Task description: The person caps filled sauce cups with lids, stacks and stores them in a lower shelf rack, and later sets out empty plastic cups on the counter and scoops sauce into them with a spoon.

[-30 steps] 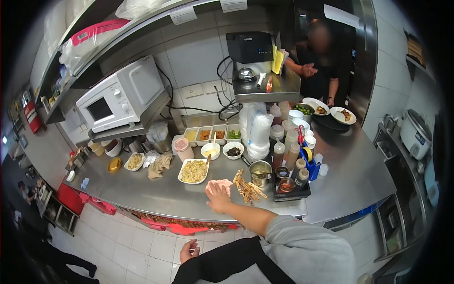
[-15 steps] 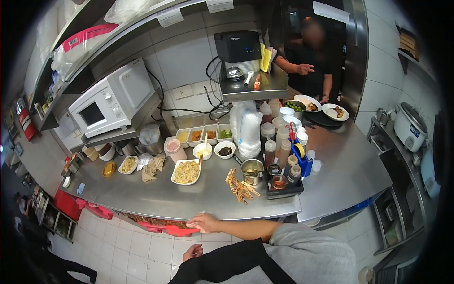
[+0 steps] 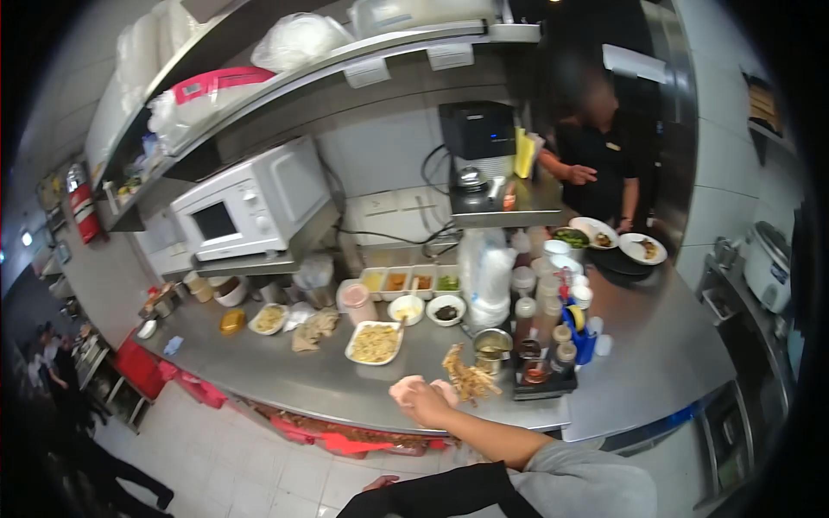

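My right hand (image 3: 423, 401) is over the front edge of the steel counter (image 3: 285, 371), left of a pile of thin browned sticks (image 3: 469, 380). Motion smears its fingers. Pale pink patches show around them, and I cannot make out whether they are fingers or something held. Low in front of the black apron, only a bit of my left hand (image 3: 381, 483) shows; its fingers are mostly hidden. Just beyond the right hand stands a white dish (image 3: 374, 344) of pale chopped food with a utensil in it. A metal pot (image 3: 492, 347) sits behind the sticks.
Sauce bottles (image 3: 524, 308) crowd a black tray (image 3: 544, 385) at the right. A microwave (image 3: 250, 203) and a printer (image 3: 477, 129) stand above the counter. Across the pass is another person (image 3: 596, 147), near two plates of food (image 3: 643, 249). Red bags (image 3: 345, 444) hang below the edge.
My right hand has risen from beside the red bag below the edge to over the counter, nearer the sticks. The camera view has shifted, and less of my left hand shows.
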Motion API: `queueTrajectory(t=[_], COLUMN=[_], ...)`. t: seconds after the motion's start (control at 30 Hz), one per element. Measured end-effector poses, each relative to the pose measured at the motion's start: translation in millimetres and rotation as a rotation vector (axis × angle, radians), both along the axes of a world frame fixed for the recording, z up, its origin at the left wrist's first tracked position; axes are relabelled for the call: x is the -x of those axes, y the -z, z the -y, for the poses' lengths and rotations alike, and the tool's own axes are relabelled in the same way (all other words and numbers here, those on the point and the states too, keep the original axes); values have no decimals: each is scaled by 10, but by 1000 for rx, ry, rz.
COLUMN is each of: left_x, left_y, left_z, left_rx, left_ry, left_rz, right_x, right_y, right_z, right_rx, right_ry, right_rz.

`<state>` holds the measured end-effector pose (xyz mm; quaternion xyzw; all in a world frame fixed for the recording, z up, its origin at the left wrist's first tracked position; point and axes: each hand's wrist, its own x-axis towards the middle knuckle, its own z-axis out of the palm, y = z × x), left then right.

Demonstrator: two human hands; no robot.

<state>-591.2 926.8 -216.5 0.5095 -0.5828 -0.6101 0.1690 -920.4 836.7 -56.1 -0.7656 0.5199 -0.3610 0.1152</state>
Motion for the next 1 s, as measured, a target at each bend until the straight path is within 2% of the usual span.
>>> queueTrajectory(t=[0.03,0.07,0.1,0.13,0.17,0.2,0.27,0.33,0.37,0.4,0.47,0.5,0.53,0.57,0.6,0.63,0.67,0.7,0.73,0.8,0.87,0.9,0.93,1.0], left_x=[-206,-474,-747,-980,-1272,-1521,-1898,-2224,-2277,-2248,-2079,-1882,-1651,-1169,-1111,-1165,-1119,-1056,-971,-1302,-1896,-2076,-2525,-2894], left_y=[-12,38,73,22,49,56,-41,-65,-83,-112,-196,-376,-608,-1310,-1258,-1247,-1580,-2162,-2498,-2510,-2094,-2054,-1536,-958], left_z=[-118,-235,-412,-534,-604,-678,-831,-928,-812,-597,24,399,842,970,1443,1847,1932,1796,1551,1566,1585,1389,1373,759], left_rx=[15,28,40,54,59,47,-18,-52,-11,55,301,470,643,613,881,1118,1022,810,587,716,799,601,620,277], left_ry=[-22,-39,-63,-106,-164,-225,-346,-460,-506,-549,-554,-509,-420,-317,-172,-44,-10,-129,-243,-383,-494,-493,-482,-509], left_rz=[107,233,354,464,574,677,851,973,988,982,911,836,678,550,617,513,429,350,272,121,254,410,568,759], right_x=[-41,-131,-94,-65,4,176,753,1731,2216,2732,3998,4191,4318,3897,3596,3974,4364,4466,4447,4141,3959,4039,4587,4957], right_y=[75,106,207,-121,-411,-689,-1618,-2482,-2909,-3273,-3538,-3619,-3557,-3796,-3937,-3974,-3995,-3939,-3756,-3694,-3364,-3082,-2530,-1458], right_z=[-234,-430,-481,-713,-798,-847,-1232,-1444,-1560,-1537,-1437,-1439,-1443,-1574,-1670,-1594,-1510,-1528,-1611,-1846,-2065,-2109,-2083,-2461], right_rx=[-101,126,23,-54,45,269,344,519,615,799,699,578,466,517,550,721,894,869,653,279,327,495,618,212], right_ry=[-16,102,-19,26,41,-15,82,206,265,219,318,306,240,145,62,59,79,323,232,32,-163,-61,73,127], right_rz=[-255,-307,-103,-174,-87,179,591,825,933,875,1198,1461,1388,1224,1064,1164,1266,1409,1347,1212,1083,1288,1340,1472])
